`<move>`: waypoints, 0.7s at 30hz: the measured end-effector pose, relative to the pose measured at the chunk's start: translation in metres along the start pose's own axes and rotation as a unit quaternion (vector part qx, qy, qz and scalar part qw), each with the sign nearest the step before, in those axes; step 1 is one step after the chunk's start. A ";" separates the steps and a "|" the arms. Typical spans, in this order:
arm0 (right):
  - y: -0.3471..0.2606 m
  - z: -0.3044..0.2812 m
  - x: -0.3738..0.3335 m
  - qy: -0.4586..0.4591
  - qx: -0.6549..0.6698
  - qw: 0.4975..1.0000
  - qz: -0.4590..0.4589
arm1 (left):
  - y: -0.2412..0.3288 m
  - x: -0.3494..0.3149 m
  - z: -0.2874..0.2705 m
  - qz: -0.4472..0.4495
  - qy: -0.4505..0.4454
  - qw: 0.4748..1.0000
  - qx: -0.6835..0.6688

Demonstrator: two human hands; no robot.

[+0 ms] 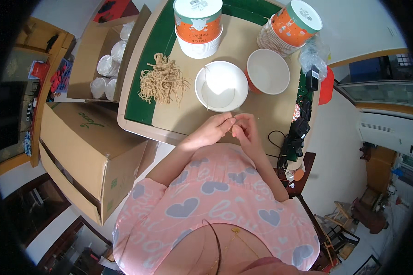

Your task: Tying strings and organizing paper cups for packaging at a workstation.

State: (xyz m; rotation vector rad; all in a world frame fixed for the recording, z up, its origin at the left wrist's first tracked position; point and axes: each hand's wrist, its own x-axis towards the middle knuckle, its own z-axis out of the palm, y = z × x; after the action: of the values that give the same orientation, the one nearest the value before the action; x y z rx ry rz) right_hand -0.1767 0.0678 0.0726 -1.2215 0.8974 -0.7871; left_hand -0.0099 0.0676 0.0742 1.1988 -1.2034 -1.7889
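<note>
Close to my body, at the table's near side, my left hand (217, 128) and my right hand (248, 134) meet with fingertips pinched together. Whatever is between the fingertips is too small to make out. Just beyond them stands a white paper bucket (221, 101), its open mouth facing up. A thin tan strand of twine (207, 87) runs down across its left inside. Touching or nearly touching it on the right is a second open paper bucket (270, 73), white inside with orange showing outside. To the left lies a loose tangled heap of tan twine (163, 80).
Two upside-down stacks of orange, green and white paper buckets, a left stack (198, 32) and a right stack (290, 26), stand at the back. Black adapters and cables (299, 133) line the right edge. Left of the table are a carton of wrapped cups (109, 64) and a large cardboard box (92, 137).
</note>
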 end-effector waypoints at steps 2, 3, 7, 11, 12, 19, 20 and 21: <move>0.008 -0.004 0.002 0.015 -0.011 1.000 0.004 | 0.000 -0.003 0.000 -0.006 0.016 1.000 0.004; 0.012 -0.007 0.003 0.023 -0.043 0.999 0.010 | 0.002 -0.003 -0.001 -0.013 0.031 0.999 0.008; 0.010 -0.005 0.006 0.054 -0.066 0.996 0.021 | -0.004 -0.004 -0.004 0.003 0.036 0.999 0.018; 0.012 -0.005 0.008 0.071 -0.046 0.996 0.025 | 0.001 -0.004 -0.002 0.057 0.076 0.989 0.115; 0.015 -0.006 0.007 0.074 -0.047 0.996 0.035 | 0.002 -0.004 -0.001 0.055 0.080 0.986 0.132; 0.026 -0.016 0.009 0.111 -0.055 0.991 0.057 | -0.001 0.007 0.001 0.068 0.091 0.981 0.156; 0.030 -0.018 0.013 0.136 -0.046 0.988 0.063 | -0.002 0.014 0.002 0.143 0.128 0.953 0.236; 0.034 -0.021 0.018 0.161 -0.037 0.984 0.068 | -0.001 0.021 0.003 0.216 0.164 0.911 0.312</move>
State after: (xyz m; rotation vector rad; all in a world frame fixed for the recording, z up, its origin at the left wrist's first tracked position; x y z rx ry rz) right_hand -0.1868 0.0488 0.0342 -1.1002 1.2717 -0.8614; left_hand -0.0204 0.0502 0.0669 1.3616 -1.7280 -0.8499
